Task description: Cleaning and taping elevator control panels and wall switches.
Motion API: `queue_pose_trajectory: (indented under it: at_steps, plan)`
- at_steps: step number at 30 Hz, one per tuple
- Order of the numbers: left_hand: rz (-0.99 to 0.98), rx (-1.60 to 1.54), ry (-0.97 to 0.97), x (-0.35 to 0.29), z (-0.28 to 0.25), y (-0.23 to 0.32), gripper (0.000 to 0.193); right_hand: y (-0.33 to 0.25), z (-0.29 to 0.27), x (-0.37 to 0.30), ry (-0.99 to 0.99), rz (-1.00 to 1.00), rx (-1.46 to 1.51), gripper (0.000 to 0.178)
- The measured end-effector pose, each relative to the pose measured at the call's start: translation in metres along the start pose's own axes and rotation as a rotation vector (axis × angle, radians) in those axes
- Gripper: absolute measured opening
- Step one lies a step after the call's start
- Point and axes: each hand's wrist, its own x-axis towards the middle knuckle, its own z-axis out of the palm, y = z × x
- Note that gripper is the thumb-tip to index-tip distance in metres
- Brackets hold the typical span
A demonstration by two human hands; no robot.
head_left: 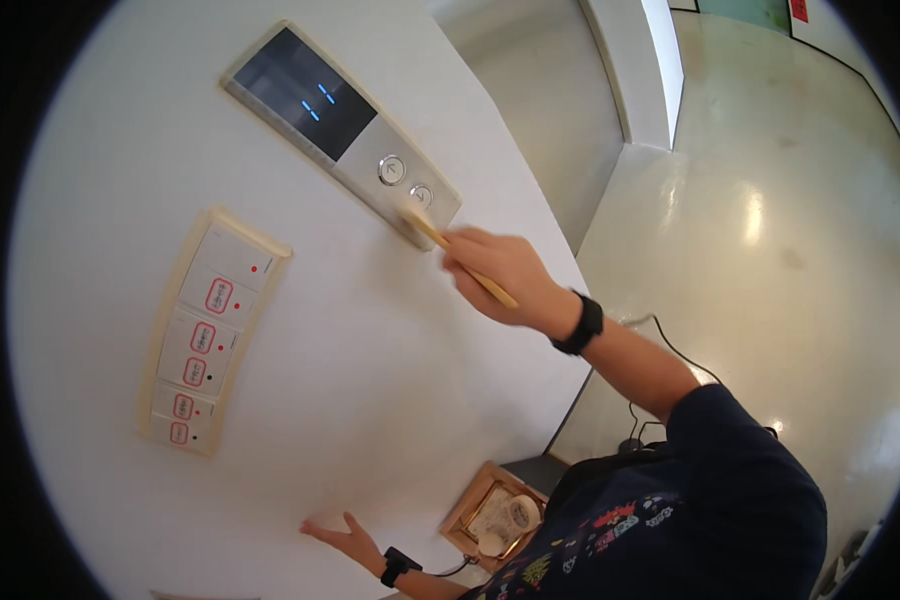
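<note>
My right hand (505, 275) is closed around a slim wooden-handled brush (492, 290). Its pale, blurred head meets the lower end of a metal lift call panel (402, 222), just below two round arrow buttons (406, 182). Above the buttons, the panel's dark display (305, 95) shows blue lit marks. Pale tape appears to run along the panel's edges. Lower down, my left hand (350, 545) has its fingers spread, holds nothing and is close to the white wall (370, 400); whether it touches is unclear.
A row of white switch plates (200, 335) with red-outlined labels is framed by masking tape. Below stands a wooden box (460, 515) holding a pale round item and other things. Black cables (675, 350) lie on the shiny floor (770, 250). A doorway recess (540, 80) opens beyond the wall.
</note>
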Motion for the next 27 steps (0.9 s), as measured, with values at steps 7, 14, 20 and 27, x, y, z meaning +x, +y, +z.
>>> queue_pose_trajectory:
  at_steps: [7, 14, 20, 27]
  plan:
    - [0.035, -0.062, 0.018, -0.001, 0.003, 0.007, 0.08, 0.071, -0.037, -0.074, 0.791, 0.865, 0.824, 0.016]
    - [-0.042, 0.036, 0.017, 0.002, 0.007, 0.017, 0.09, 0.056, 0.002, -0.081, 0.202, 0.914, 1.214, 0.012]
    - [-0.097, 0.29, -0.073, 0.001, -0.006, 0.022, 0.091, 0.054, 0.014, -0.071, 0.946, 0.761, 1.196, 0.013]
    - [-0.057, 0.192, -0.075, 0.004, -0.001, 0.013, 0.09, 0.051, 0.022, -0.079, 0.344, 1.023, 1.359, 0.011]
